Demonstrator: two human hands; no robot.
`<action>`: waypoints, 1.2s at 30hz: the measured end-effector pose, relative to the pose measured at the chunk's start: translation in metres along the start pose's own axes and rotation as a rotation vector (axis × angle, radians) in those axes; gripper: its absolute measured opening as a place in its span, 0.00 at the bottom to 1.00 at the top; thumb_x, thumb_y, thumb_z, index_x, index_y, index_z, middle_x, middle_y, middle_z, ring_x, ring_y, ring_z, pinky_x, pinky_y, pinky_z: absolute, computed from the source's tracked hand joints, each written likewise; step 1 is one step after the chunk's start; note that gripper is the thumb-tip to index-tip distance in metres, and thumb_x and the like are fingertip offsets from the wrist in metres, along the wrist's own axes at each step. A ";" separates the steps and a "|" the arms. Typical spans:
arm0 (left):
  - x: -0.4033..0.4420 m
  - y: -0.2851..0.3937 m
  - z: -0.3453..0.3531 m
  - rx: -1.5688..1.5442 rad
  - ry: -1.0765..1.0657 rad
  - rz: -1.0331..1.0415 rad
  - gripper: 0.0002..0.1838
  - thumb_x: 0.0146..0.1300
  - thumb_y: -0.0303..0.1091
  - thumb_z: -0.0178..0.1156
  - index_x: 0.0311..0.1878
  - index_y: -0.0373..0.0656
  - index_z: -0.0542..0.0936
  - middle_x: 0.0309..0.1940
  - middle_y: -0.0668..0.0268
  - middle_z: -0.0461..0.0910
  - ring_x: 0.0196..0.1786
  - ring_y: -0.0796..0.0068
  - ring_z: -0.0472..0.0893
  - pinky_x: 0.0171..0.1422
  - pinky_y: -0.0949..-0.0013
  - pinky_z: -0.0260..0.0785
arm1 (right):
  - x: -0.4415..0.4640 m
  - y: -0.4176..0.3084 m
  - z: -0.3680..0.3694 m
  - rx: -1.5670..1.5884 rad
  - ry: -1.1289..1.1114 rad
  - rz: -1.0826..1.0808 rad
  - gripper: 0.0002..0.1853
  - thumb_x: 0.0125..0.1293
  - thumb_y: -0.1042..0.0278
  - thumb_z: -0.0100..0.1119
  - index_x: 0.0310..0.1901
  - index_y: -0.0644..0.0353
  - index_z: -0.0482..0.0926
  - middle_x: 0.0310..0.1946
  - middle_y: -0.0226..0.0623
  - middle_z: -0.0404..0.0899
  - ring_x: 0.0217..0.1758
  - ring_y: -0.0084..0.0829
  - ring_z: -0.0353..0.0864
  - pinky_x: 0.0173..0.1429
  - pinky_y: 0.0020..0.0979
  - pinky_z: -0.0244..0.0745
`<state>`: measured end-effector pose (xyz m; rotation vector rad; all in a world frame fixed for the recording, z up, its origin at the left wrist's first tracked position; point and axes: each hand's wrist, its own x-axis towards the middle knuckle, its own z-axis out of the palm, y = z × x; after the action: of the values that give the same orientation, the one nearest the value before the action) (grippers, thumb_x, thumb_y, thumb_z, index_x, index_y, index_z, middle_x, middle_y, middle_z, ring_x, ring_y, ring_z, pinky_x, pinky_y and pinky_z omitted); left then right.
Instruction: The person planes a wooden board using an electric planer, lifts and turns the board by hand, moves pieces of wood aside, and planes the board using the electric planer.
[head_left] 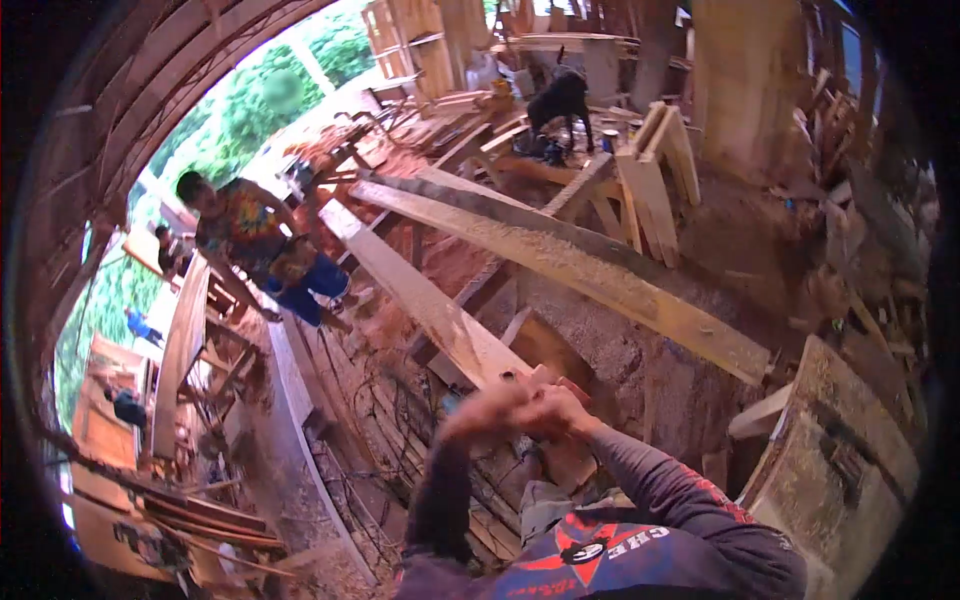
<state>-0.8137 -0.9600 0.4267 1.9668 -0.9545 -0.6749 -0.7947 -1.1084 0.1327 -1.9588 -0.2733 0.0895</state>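
Observation:
Close together in front of my chest are my left hand and my right hand, over the near end of a long sawn plank. Motion smears the left fingers, so their grip cannot be made out. The right fingers look curled and closed; whatever they hold, if anything, is hidden. Whether either hand touches the plank is unclear. Below the hands a short piece of wood partly shows. To the right of the plank, a thick beam strewn with sawdust runs roughly alongside it.
A person in a colourful shirt stands at the left, bent forward near another long board. Behind the beam is a black dog. A wooden frame stands upright, and a broad panel leans at the right. Sticks litter the ground.

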 end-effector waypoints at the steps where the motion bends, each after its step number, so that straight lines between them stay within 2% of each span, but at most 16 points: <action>1: 0.009 0.020 -0.018 0.050 0.174 0.008 0.22 0.77 0.48 0.59 0.58 0.37 0.82 0.39 0.58 0.87 0.41 0.72 0.84 0.49 0.62 0.76 | -0.007 -0.029 -0.017 -0.083 -0.034 0.144 0.28 0.61 0.47 0.67 0.55 0.61 0.84 0.44 0.51 0.89 0.49 0.51 0.88 0.53 0.46 0.81; 4: 0.043 0.053 -0.063 0.217 0.492 -0.113 0.23 0.77 0.45 0.59 0.64 0.35 0.79 0.34 0.59 0.88 0.33 0.73 0.84 0.39 0.63 0.76 | -0.020 -0.073 -0.030 -0.083 -0.016 0.230 0.30 0.60 0.48 0.67 0.56 0.64 0.82 0.46 0.56 0.87 0.51 0.55 0.87 0.55 0.48 0.81; 7: 0.046 0.083 -0.062 0.045 0.531 -0.043 0.24 0.76 0.40 0.61 0.67 0.34 0.76 0.31 0.61 0.87 0.30 0.76 0.82 0.35 0.63 0.75 | -0.024 -0.088 -0.037 -0.081 0.016 0.205 0.31 0.62 0.45 0.67 0.57 0.62 0.81 0.48 0.60 0.86 0.53 0.56 0.87 0.57 0.48 0.81; 10: 0.030 0.030 -0.036 -0.008 0.155 0.147 0.19 0.77 0.44 0.59 0.57 0.38 0.83 0.38 0.57 0.88 0.40 0.72 0.85 0.48 0.63 0.77 | -0.021 -0.054 -0.022 -0.180 0.035 0.185 0.30 0.67 0.47 0.60 0.67 0.53 0.77 0.48 0.60 0.86 0.52 0.57 0.87 0.53 0.54 0.82; 12: 0.015 -0.002 -0.015 0.207 -0.106 0.122 0.19 0.76 0.46 0.61 0.55 0.40 0.86 0.43 0.54 0.89 0.47 0.72 0.86 0.56 0.64 0.77 | -0.019 -0.030 -0.014 0.070 0.054 -0.148 0.30 0.70 0.43 0.56 0.63 0.58 0.79 0.46 0.61 0.86 0.50 0.58 0.87 0.54 0.53 0.82; 13: 0.007 0.002 -0.004 0.243 -0.229 -0.110 0.18 0.76 0.46 0.63 0.56 0.42 0.87 0.44 0.56 0.88 0.46 0.72 0.85 0.57 0.65 0.76 | -0.009 -0.031 -0.011 -0.176 -0.005 0.171 0.31 0.69 0.41 0.56 0.60 0.60 0.80 0.43 0.62 0.86 0.48 0.59 0.88 0.55 0.53 0.82; 16: -0.016 -0.066 0.044 0.404 -0.482 -0.315 0.32 0.73 0.64 0.55 0.48 0.41 0.89 0.42 0.54 0.89 0.45 0.51 0.87 0.55 0.55 0.78 | -0.022 -0.083 -0.033 -0.147 0.017 0.230 0.32 0.67 0.38 0.58 0.59 0.58 0.81 0.40 0.62 0.87 0.46 0.59 0.88 0.54 0.53 0.82; 18: -0.047 -0.109 0.093 0.372 -0.389 -0.429 0.35 0.67 0.68 0.60 0.38 0.37 0.89 0.37 0.46 0.87 0.41 0.46 0.88 0.48 0.48 0.78 | -0.017 -0.067 -0.024 -0.050 0.063 0.183 0.29 0.63 0.41 0.66 0.49 0.64 0.84 0.40 0.60 0.87 0.48 0.56 0.88 0.51 0.48 0.82; 20: -0.061 -0.135 0.143 0.493 -0.380 -0.626 0.39 0.62 0.73 0.62 0.44 0.38 0.89 0.41 0.49 0.88 0.45 0.44 0.87 0.53 0.49 0.79 | -0.019 -0.094 -0.039 -0.063 -0.006 0.214 0.29 0.62 0.42 0.67 0.50 0.63 0.84 0.42 0.58 0.88 0.49 0.54 0.88 0.51 0.47 0.82; 22: -0.075 -0.161 0.191 0.415 -0.227 -0.673 0.33 0.64 0.65 0.62 0.43 0.37 0.89 0.40 0.46 0.88 0.47 0.41 0.87 0.54 0.49 0.79 | -0.016 -0.077 -0.031 -0.097 -0.023 0.137 0.30 0.62 0.42 0.68 0.51 0.63 0.84 0.43 0.55 0.88 0.49 0.52 0.89 0.51 0.46 0.82; 26: -0.062 -0.146 0.201 0.470 -0.312 -0.648 0.23 0.63 0.38 0.60 0.58 0.37 0.84 0.55 0.43 0.85 0.56 0.41 0.85 0.60 0.46 0.79 | -0.022 -0.071 -0.025 -0.105 -0.004 0.210 0.31 0.62 0.41 0.71 0.52 0.63 0.84 0.46 0.51 0.88 0.51 0.48 0.88 0.55 0.42 0.81; 28: -0.060 -0.144 0.192 0.152 -0.171 -0.790 0.29 0.67 0.52 0.63 0.57 0.33 0.84 0.59 0.37 0.81 0.67 0.40 0.78 0.74 0.46 0.66 | -0.034 -0.088 -0.023 -0.176 0.324 0.016 0.41 0.55 0.37 0.76 0.62 0.60 0.80 0.57 0.50 0.84 0.59 0.48 0.85 0.61 0.43 0.80; 29: -0.062 -0.152 0.195 0.134 0.271 -0.572 0.36 0.71 0.55 0.61 0.67 0.30 0.73 0.66 0.33 0.72 0.71 0.37 0.72 0.77 0.47 0.62 | -0.029 -0.063 -0.018 -0.017 0.299 -0.160 0.36 0.60 0.42 0.76 0.63 0.60 0.80 0.63 0.49 0.80 0.64 0.47 0.80 0.67 0.42 0.76; 30: -0.066 -0.162 0.196 0.137 0.719 -0.339 0.44 0.74 0.58 0.58 0.76 0.27 0.62 0.73 0.30 0.63 0.75 0.34 0.67 0.80 0.48 0.58 | -0.036 -0.088 -0.032 -0.266 0.273 -0.247 0.31 0.64 0.48 0.73 0.63 0.58 0.80 0.66 0.51 0.77 0.66 0.51 0.77 0.72 0.45 0.71; 32: -0.070 -0.142 0.143 0.177 0.891 -0.234 0.51 0.79 0.59 0.50 0.82 0.27 0.39 0.82 0.33 0.45 0.82 0.35 0.55 0.85 0.52 0.49 | -0.047 -0.134 -0.057 -0.237 0.303 -0.307 0.32 0.65 0.48 0.72 0.65 0.59 0.77 0.65 0.50 0.77 0.65 0.49 0.77 0.71 0.44 0.71; 36: -0.092 -0.114 0.064 -0.214 1.154 -0.184 0.49 0.81 0.64 0.34 0.83 0.29 0.36 0.86 0.43 0.36 0.88 0.53 0.36 0.88 0.56 0.26 | -0.019 -0.183 -0.120 -0.113 0.531 -0.312 0.34 0.68 0.50 0.70 0.69 0.60 0.72 0.63 0.48 0.78 0.63 0.45 0.77 0.68 0.43 0.72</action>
<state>-0.8709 -0.8717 0.3066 1.8178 0.0118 0.2976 -0.8178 -1.1528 0.3461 -1.9478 -0.2302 -0.6509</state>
